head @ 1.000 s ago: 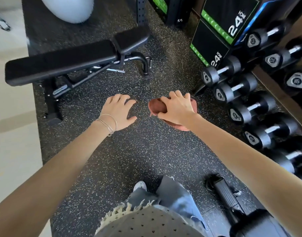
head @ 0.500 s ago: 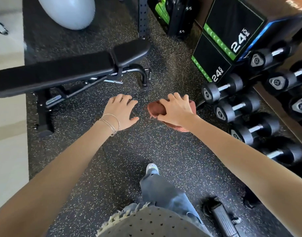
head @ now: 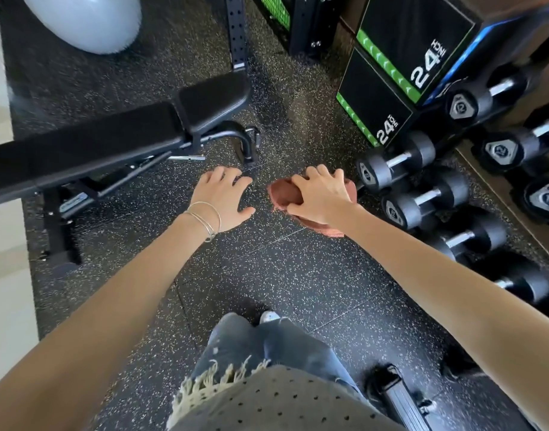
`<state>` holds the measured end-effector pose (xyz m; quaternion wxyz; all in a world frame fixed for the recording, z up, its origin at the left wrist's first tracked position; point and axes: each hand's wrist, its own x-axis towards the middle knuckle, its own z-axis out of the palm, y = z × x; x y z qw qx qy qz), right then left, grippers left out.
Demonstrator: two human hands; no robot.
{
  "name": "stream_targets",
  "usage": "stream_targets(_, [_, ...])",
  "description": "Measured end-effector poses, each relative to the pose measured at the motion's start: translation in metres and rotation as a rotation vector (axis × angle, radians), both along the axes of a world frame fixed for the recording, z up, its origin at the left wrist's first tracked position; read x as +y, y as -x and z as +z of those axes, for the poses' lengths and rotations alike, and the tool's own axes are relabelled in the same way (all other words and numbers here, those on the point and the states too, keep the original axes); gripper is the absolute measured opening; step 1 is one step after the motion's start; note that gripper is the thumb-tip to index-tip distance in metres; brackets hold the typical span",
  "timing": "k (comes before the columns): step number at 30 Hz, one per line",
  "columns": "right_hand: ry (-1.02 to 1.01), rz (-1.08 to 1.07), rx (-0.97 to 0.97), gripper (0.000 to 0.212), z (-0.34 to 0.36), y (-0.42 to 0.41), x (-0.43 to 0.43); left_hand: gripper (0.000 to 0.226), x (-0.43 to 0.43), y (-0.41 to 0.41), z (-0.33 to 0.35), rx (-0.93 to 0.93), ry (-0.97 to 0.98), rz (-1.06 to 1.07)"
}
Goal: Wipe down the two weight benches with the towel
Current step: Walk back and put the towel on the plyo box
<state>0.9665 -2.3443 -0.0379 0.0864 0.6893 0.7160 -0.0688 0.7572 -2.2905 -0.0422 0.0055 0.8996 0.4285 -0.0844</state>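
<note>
A black padded weight bench stands on the speckled rubber floor at the upper left, its seat pad pointing right. My right hand is held out in front of me, closed on a bunched reddish-brown towel. My left hand, with thin bracelets at the wrist, hovers beside it with fingers spread and nothing in it. Both hands are to the right of the bench and apart from it. A black frame part at the bottom right may belong to a second bench; I cannot tell.
A rack of black dumbbells lines the right side. Black and green 24-inch plyo boxes stand at the upper right. A pale exercise ball sits at the top left, next to a perforated rack upright. Light flooring borders the mat on the left.
The view has shifted forward: the bench sits lower and further left in frame, and my legs have stepped ahead. Both hands keep the same pose, towel still in the right.
</note>
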Motion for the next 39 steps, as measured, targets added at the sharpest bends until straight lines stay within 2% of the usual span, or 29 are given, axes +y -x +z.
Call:
stream_targets(17, [-0.031,-0.155,-0.062,0.057,0.018,-0.004,0.172,0.065,0.203,-0.017,0.016,-0.055,-0.045,-0.163])
stream_targets(24, [-0.047,-0.213,-0.032,0.054,0.025,-0.007,0.217,0.065,0.260,-0.027,0.022,-0.078,-0.031,-0.240])
stream_targets(31, [-0.011,-0.264,-0.048,0.054,0.019,-0.044,0.254,0.065,0.306,-0.061,0.013,-0.043,-0.071,-0.316])
stream_targets(39, [0.017,-0.294,-0.033,0.052,0.010,-0.123,0.306,0.064,0.366,-0.148,0.008,-0.038,-0.069,-0.362])
